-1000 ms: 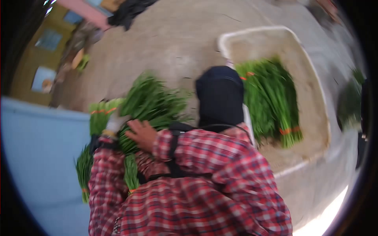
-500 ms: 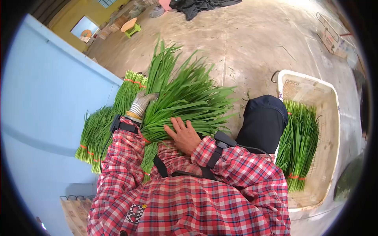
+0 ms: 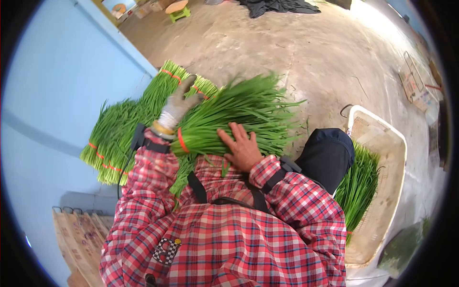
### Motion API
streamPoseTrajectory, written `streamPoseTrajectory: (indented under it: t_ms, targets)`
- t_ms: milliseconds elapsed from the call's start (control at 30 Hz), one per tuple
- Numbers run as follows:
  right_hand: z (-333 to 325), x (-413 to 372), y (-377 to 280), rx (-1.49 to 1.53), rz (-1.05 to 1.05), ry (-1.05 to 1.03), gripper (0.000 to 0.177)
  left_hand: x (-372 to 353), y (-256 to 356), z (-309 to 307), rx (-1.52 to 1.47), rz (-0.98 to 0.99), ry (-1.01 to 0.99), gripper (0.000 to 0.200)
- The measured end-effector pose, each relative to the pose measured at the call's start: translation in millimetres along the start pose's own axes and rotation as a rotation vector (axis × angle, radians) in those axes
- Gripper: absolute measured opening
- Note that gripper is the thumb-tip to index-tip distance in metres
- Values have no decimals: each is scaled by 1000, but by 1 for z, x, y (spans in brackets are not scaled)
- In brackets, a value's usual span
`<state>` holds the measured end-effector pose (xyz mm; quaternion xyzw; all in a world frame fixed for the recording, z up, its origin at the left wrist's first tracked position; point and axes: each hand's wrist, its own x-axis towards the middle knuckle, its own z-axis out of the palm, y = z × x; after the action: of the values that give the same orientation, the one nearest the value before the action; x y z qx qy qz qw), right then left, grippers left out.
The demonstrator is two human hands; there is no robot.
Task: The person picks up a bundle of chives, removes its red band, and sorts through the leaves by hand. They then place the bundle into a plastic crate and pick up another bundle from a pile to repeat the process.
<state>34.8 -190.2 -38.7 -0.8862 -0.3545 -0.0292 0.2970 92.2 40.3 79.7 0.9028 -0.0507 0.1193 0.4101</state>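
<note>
A large bunch of long green leaves (image 3: 248, 107) lies across my lap, its tips fanned to the right and an orange band round its left end. My left hand (image 3: 180, 103), in a grey glove, is beside the bunch at its upper left, thumb and fingers apart. Bare and spread, my right hand (image 3: 243, 147) rests on top of the leaves. More banded bunches (image 3: 112, 126) are stacked at the left, against the blue wall. Further banded stalks (image 3: 174, 76) show just beyond my left hand.
At the right stands a white plastic basket (image 3: 399, 191) holding green bunches (image 3: 358, 184). My dark-clad knee (image 3: 327, 155) is between it and the leaves. A blue wall (image 3: 57, 76) borders the left. Farther off are a small green stool (image 3: 178, 13) and black sheeting (image 3: 279, 6).
My left hand has let go of the leaves and opened. The leaves that stood up beside it now lie over to the right with the bunch. The view has shifted.
</note>
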Motion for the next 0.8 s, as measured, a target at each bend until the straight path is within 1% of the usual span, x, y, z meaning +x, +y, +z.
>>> streamPoseTrajectory:
  t_ms: [33,67,133,167,200,233,300,367,400,467,500,533,567,600,667,700,733,767,800]
  targets:
    - [4,0,5,-6,35,-2,82,-21,30,-24,-185,-71,-138,55]
    - [6,1,12,-6,10,-17,82,-47,54,-48,-370,-137,-272,49]
    - [9,0,27,207,65,24,79,-93,53,-81,-434,-58,-875,41]
    - [9,1,34,197,35,7,79,-113,54,-82,-343,-250,-986,45]
    - [11,-1,39,224,55,51,78,-129,59,-77,-253,-445,-1094,49]
    - [13,-3,42,255,80,95,77,-147,51,-69,-266,-449,-1069,49]
    - [18,-4,50,283,68,101,75,-172,5,-38,90,-350,-581,50]
    - [12,-4,47,330,78,123,71,-171,-50,-1,227,-148,-218,57]
    - [6,-2,44,307,56,120,71,-159,-62,14,215,-140,-190,57]
    - [-5,0,37,310,42,94,67,-130,-74,36,-399,-187,-137,69]
    - [-4,0,37,318,0,117,66,-125,-81,39,-404,-169,-122,69]
    - [-3,1,39,300,-30,159,63,-120,-83,42,-622,-216,-167,73]
    - [-5,-1,42,387,6,142,61,-110,-85,48,-840,-253,-227,77]
    - [-10,0,44,472,44,140,58,-106,-36,37,-752,-229,-141,83]
    - [-29,-3,44,701,171,85,53,-94,-39,43,-470,216,-4,93]
    - [-45,-3,38,853,110,93,51,-86,-18,29,-481,316,-76,103]
    - [-63,-5,35,997,43,95,49,-71,-12,25,-502,351,-82,103]
    - [-77,-8,40,964,43,116,49,-55,-5,20,-540,285,-169,104]
    - [-88,-12,46,986,60,21,48,-39,2,16,-571,217,-259,105]
